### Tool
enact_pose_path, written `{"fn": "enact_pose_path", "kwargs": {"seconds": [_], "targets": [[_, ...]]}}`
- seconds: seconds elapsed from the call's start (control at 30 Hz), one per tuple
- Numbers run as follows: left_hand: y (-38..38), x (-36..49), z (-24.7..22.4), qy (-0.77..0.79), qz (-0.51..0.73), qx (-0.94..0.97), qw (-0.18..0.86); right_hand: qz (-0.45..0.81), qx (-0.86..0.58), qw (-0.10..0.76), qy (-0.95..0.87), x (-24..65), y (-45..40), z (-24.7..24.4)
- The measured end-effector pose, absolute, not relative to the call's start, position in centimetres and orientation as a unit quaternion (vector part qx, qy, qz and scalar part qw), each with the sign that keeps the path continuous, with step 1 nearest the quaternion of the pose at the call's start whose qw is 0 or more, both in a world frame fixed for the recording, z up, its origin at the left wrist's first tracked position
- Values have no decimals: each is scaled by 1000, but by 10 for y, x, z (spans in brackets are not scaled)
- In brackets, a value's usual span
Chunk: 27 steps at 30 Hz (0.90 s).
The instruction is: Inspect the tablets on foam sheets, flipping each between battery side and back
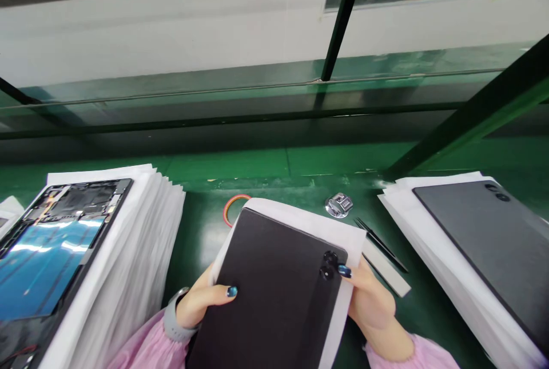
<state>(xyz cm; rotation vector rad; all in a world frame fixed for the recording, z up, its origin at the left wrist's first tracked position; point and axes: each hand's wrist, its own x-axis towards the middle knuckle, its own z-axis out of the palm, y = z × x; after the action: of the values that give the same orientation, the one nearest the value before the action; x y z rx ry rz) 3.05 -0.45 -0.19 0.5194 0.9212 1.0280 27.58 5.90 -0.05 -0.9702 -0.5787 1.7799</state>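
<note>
A dark tablet back cover [274, 294] with two round camera rings at its upper right lies on a white sheet [309, 217], tilted between my hands. My left hand [206, 300] grips its left edge, thumb on the dark surface and fingers hidden underneath. At the upper right corner, my right hand [371, 294] is closed on the cover and sheet, its thumb beside the camera rings. On the left, an opened tablet [55, 243] with exposed inner parts tops a stack of white sheets [141, 254]. Another grey back cover [484, 231] rests on the right stack [433, 260].
Behind the held cover, an orange ring [231, 209] and a metal disc-shaped object [338, 205] lie on the green table [206, 214]. Tweezers [381, 245] and a pale flat strip [388, 270] are near my right hand. A green slanted beam [472, 111] stands at the back right.
</note>
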Motion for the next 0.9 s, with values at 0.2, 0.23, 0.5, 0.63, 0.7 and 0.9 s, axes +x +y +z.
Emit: {"fn": "enact_pose_path", "kwargs": {"seconds": [0.2,0.23,0.5,0.63,0.7,0.9], "targets": [[-5,30,-1,420,458,238,747,735,-402,502,-215,276,59,-2],[-5,30,-1,421,455,238,748,733,-402,504,-215,277,60,-4],[0,30,2,409,444,253,756,705,-453,477,-264,273,73,-6],[3,32,-3,416,465,228,748,654,-482,495,-308,264,82,-4],[5,33,-6,415,496,204,735,612,-493,517,-341,263,82,-4],[14,28,-6,406,551,74,725,420,-528,472,-567,272,78,-11]]}}
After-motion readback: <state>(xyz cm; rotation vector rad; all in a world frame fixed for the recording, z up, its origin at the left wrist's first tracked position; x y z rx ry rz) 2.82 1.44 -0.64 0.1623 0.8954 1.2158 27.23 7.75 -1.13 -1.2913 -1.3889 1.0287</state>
